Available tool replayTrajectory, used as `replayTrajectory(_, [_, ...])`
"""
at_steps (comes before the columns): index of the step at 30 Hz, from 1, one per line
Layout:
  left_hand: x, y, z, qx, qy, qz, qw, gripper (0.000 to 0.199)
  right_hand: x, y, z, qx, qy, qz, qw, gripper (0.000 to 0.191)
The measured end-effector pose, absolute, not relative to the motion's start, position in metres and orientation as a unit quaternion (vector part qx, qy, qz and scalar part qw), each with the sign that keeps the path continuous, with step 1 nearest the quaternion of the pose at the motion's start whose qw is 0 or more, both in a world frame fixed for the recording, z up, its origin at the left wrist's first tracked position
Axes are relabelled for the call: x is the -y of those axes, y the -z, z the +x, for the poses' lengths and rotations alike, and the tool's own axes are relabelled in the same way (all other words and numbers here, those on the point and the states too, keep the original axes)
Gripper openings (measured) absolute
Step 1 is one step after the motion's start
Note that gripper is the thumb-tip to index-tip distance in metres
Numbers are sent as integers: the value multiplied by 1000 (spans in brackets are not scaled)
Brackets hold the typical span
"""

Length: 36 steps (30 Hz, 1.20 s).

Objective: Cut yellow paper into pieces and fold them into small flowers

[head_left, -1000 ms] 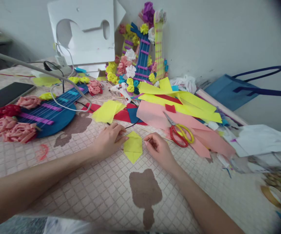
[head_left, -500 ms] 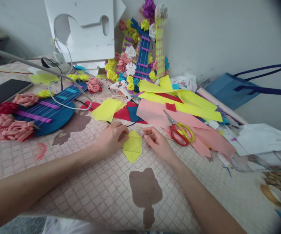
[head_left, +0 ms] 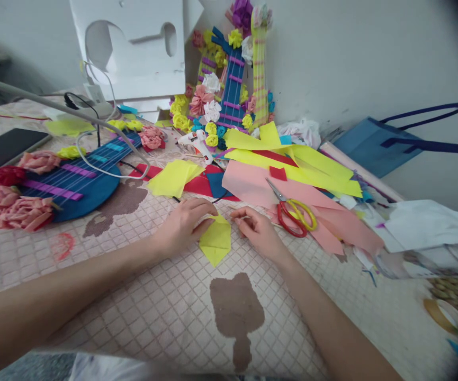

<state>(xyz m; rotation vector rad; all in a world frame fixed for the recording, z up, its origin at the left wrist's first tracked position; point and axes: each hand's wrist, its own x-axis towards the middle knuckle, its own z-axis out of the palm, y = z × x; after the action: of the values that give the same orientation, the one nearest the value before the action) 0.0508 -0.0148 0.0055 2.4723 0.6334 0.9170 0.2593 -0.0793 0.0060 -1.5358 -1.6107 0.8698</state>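
A small piece of yellow paper (head_left: 216, 241) lies in front of me on the table, with fold lines across it and a pointed lower end. My left hand (head_left: 187, 225) is at its upper left, index fingertip and thumb on the top corner, which looks bent over. Just off the paper's right edge, my right hand (head_left: 257, 230) rests with loosely curled fingers; its thumb and index finger are slightly apart and nothing shows between them.
Red-and-yellow scissors (head_left: 297, 217) lie on pink paper (head_left: 248, 185) at the right. Yellow sheets (head_left: 173, 177) and a white glue gun (head_left: 197, 143) are behind my hands. A blue guitar-shaped craft (head_left: 89, 188) with paper flowers lies left. A white cable (head_left: 54, 99) arches over it.
My left index finger has moved right and onto the top corner of the yellow paper, which now looks bent. My right hand has hardly moved.
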Motion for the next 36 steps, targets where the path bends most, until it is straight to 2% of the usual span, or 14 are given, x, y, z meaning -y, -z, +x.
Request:
replayTrajectory(4, [30,-12,51,-217,-313,905,189,10,81,-4,257,636,-336,-592,364,16])
replayTrajectory(7, [42,-9,54,-227,-239,929,170,25,83,-3,257,635,-339,-590,365,16])
replayTrajectory(10, [44,-2,56,-236,-185,934,195,29,83,-3,257,612,-341,-605,379,17])
replayTrajectory(13, [37,0,56,-249,-217,913,240,32,82,-3,258,600,-342,-608,391,17])
replayTrajectory(15, [29,-2,54,-266,-260,895,248,23,82,-3,258,606,-336,-609,386,17])
replayTrajectory(18, [16,-5,49,-291,-287,890,201,4,81,-2,259,624,-318,-609,372,16])
replayTrajectory(23, [7,0,48,-309,-270,896,170,10,81,-2,257,639,-298,-607,366,14])
replayTrajectory(29, [9,4,50,-278,-264,908,169,19,81,-7,254,625,-363,-589,361,19])
replayTrajectory(33, [11,5,50,-258,-263,908,200,23,83,-10,253,606,-421,-566,367,22])
replayTrajectory(36, [11,7,51,-247,-279,897,239,24,82,-11,255,619,-412,-556,371,24])
